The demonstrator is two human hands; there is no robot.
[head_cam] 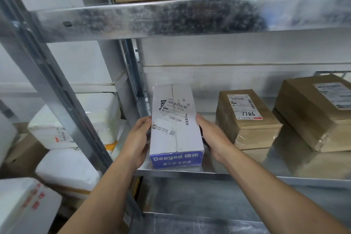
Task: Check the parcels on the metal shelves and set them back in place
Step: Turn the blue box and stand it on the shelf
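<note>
Parcel marked 7786 point(247, 119) sits beside held white box point(173, 125).

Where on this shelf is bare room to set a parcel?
Bare shelf: gap between white box and 7786 parcel, where the right hand sits, and the front strip before that parcel. Crowded rightward, around the large brown parcel.

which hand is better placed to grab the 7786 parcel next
Right. The right hand grips the white box on the side next to the 7786 parcel; the left hand holds the far side, with the box in between.
</note>
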